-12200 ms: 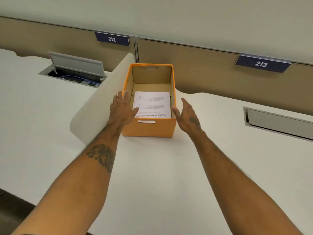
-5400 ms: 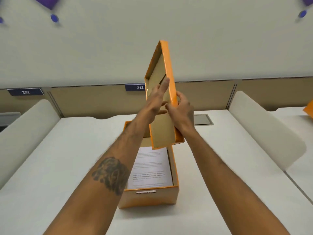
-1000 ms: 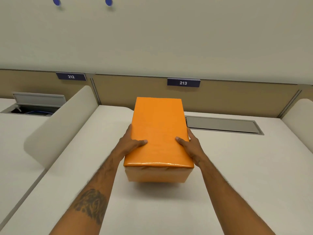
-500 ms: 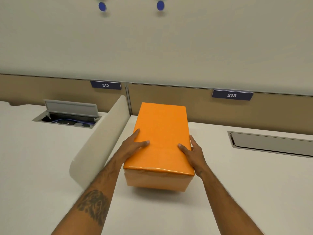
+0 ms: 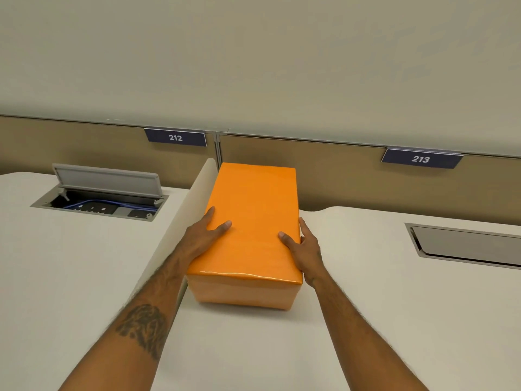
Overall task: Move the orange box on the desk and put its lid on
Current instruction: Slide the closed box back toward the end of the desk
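Observation:
The orange box stands on the white desk with its glossy orange lid seated on top, so the inside is hidden. My left hand grips the box's left side, thumb lying on the lid. On the right side my right hand does the same, thumb on the lid's edge. The box sits close against the curved white divider on its left.
Behind the box runs a tan partition with number plates 212 and 213. An open cable hatch with blue wires lies on the left desk. A shut hatch is at the right.
With both hands on it, the lidded box has slid left along the desk until it is beside the divider. Earlier the lid was held upright above the open box.

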Demonstrator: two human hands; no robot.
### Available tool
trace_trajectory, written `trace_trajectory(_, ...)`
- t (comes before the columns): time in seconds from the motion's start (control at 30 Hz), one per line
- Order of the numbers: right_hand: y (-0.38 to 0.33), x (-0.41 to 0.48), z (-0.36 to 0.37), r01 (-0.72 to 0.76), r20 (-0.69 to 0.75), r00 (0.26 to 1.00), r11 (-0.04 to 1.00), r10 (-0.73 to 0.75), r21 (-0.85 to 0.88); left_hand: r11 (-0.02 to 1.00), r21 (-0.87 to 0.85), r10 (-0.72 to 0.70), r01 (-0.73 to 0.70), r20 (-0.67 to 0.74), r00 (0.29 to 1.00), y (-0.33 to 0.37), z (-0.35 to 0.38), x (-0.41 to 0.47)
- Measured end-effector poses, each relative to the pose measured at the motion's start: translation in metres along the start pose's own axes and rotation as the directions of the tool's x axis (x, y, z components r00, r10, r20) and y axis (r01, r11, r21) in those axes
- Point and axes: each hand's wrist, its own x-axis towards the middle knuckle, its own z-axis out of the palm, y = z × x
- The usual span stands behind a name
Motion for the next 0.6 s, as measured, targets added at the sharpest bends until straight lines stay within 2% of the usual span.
trace_trajectory(0.47,-0.001,0.047,0.035,-0.02,-0.063,0.998,0.999,0.022,0.046,0.971,0.237,0.037,-0.025,-0.048,0.998,-0.01,-0.01,0.057)
trace_trajectory(0.53,0.0,0.047,0.036,-0.019,-0.075,0.997,0.998,0.023,0.054,0.962,0.264,0.088,-0.064,-0.083,0.993,-0.012,-0.008,0.054)
trace_trajectory(0.6,-0.001,0.047,0.038,-0.022,-0.077,0.997,0.998,0.027,0.065,0.919,0.37,0.201,-0.136,-0.143,0.969,-0.009,-0.007,0.051)
